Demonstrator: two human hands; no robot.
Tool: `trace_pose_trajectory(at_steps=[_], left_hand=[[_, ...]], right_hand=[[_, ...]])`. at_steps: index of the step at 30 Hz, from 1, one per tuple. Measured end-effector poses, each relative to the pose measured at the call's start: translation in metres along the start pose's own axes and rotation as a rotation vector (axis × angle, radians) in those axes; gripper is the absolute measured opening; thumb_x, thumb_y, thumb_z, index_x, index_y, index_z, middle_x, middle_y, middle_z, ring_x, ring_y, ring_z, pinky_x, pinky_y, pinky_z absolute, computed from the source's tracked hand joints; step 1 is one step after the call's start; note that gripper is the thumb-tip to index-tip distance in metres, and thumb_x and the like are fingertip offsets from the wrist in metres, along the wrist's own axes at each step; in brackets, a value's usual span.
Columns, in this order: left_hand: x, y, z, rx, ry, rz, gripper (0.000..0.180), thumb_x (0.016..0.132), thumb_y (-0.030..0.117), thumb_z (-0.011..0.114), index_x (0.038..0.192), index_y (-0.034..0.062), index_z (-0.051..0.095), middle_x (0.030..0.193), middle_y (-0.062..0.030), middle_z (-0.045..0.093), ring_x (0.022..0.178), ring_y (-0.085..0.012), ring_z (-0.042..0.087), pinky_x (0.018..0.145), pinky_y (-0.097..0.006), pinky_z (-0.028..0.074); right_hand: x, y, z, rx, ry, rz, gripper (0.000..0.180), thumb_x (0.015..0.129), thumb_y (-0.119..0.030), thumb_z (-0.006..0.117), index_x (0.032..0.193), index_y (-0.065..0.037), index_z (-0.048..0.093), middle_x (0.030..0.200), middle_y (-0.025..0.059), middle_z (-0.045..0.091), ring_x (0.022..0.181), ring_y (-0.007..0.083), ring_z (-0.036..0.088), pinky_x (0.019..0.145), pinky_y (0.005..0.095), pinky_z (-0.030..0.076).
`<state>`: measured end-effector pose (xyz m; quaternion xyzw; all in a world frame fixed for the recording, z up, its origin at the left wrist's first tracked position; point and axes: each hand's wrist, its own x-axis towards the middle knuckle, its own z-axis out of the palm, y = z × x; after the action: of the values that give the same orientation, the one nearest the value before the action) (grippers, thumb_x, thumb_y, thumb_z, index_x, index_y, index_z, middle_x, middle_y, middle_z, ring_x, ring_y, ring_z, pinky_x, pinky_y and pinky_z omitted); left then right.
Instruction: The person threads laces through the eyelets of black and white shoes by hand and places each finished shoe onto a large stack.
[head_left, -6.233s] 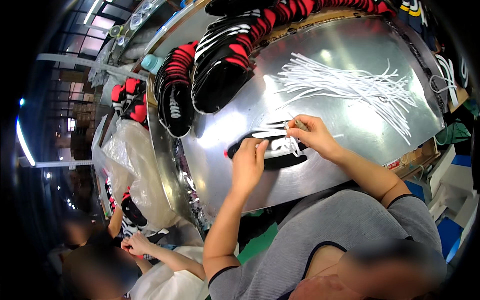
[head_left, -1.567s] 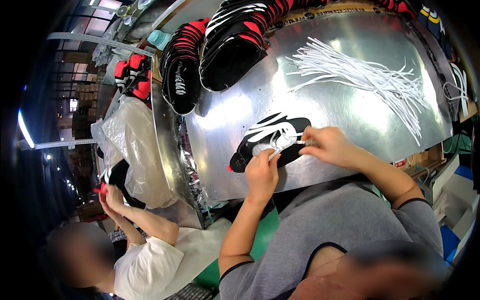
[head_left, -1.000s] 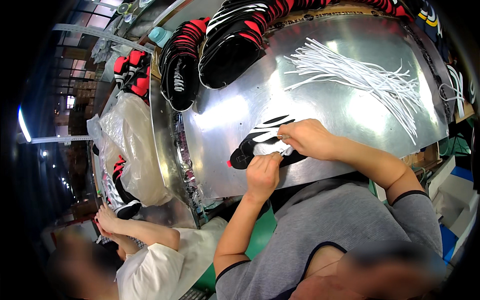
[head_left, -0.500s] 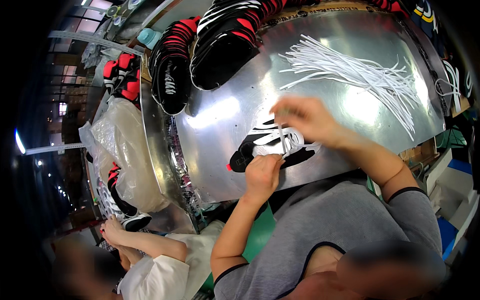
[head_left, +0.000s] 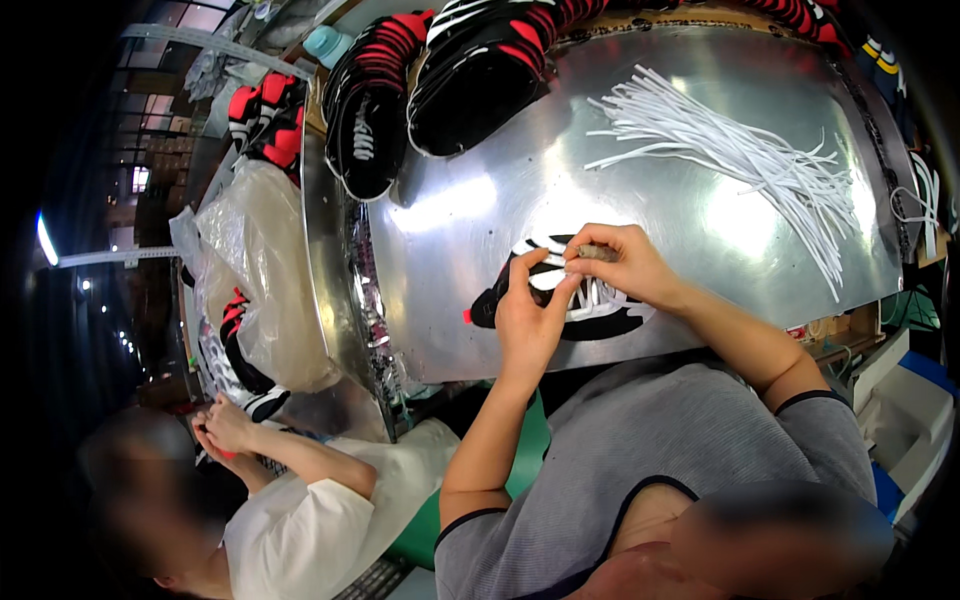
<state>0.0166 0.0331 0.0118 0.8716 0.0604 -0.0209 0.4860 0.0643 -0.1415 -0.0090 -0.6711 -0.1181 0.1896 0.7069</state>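
Observation:
A black-and-white shoe (head_left: 612,322) lies on its side on the metal tabletop, toe to the right and a small red tab at its heel. White laces cross its middle. My left hand (head_left: 530,318) bends over the shoe's opening, index finger and thumb curled round a white shoelace (head_left: 546,281). Close against that thumb, my right hand (head_left: 628,264) pinches the lace between thumb and forefinger; one of its fingers wears a tan wrap. The fingers partly hide the lace and the shoe's upper.
A bundle of loose white laces (head_left: 735,150) lies at the far right of the metal tabletop (head_left: 455,290). Nested black-and-red shoe uppers (head_left: 470,100) line the far left edge. A clear plastic bag (head_left: 265,270) sits on the left, near a co-worker's hands (head_left: 228,425). White boxes (head_left: 905,405) stand at right.
My right hand has come down toward the shoe and now meets my left. My left hand has shifted up to the shoe's opening. The view has shifted slightly.

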Motion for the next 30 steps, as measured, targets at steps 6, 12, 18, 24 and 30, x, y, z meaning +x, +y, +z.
trace_pose_trajectory(at_steps=[6,12,18,24,30], left_hand=[[0.002,-0.02,0.01,-0.175,0.048,0.114,0.042,0.081,0.014,0.076,0.116,0.0005,0.057,0.099,-0.0148,0.069,0.09,-0.0209,0.068,0.079,-0.031,0.052],[0.001,-0.018,0.009,-0.265,0.046,0.072,0.045,0.08,0.006,0.075,0.12,-0.0003,0.054,0.103,-0.0141,0.068,0.093,-0.0193,0.067,0.084,-0.031,0.051],[0.0,-0.016,0.01,-0.142,0.079,0.099,0.045,0.083,0.005,0.072,0.123,-0.0008,0.052,0.101,-0.0143,0.068,0.09,-0.0197,0.067,0.08,-0.03,0.052],[-0.01,0.001,0.02,0.047,0.059,0.212,0.043,0.083,-0.003,0.057,0.126,-0.0026,0.051,0.083,-0.0209,0.064,0.066,-0.0308,0.063,0.063,-0.04,0.049],[0.01,-0.033,0.007,-0.316,-0.042,0.015,0.046,0.084,-0.001,0.058,0.129,0.0006,0.05,0.083,-0.0098,0.064,0.067,-0.0112,0.058,0.062,-0.027,0.046]], right_hand=[[-0.017,-0.009,-0.003,-0.212,0.103,-0.158,0.02,0.092,-0.016,0.062,0.105,-0.001,0.058,0.087,0.012,0.069,0.078,0.0244,0.068,0.07,0.0322,0.05],[-0.03,-0.011,-0.012,-0.503,-0.006,-0.222,0.014,0.092,-0.012,0.063,0.097,-0.001,0.057,0.084,0.0152,0.067,0.076,0.0298,0.068,0.066,0.0347,0.051],[-0.024,-0.013,-0.009,-0.654,0.006,-0.258,0.014,0.09,-0.014,0.065,0.098,-0.003,0.058,0.08,0.0137,0.067,0.072,0.0316,0.067,0.063,0.0379,0.05],[-0.009,0.0,0.015,-0.873,0.03,-0.257,0.017,0.085,-0.009,0.063,0.094,-0.004,0.05,0.077,0.0119,0.067,0.073,0.0338,0.066,0.063,0.0431,0.05],[-0.008,-0.025,-0.014,-0.694,-0.078,-0.058,0.015,0.09,-0.014,0.063,0.1,-0.005,0.058,0.08,0.0139,0.067,0.074,0.0312,0.067,0.065,0.0383,0.05]])
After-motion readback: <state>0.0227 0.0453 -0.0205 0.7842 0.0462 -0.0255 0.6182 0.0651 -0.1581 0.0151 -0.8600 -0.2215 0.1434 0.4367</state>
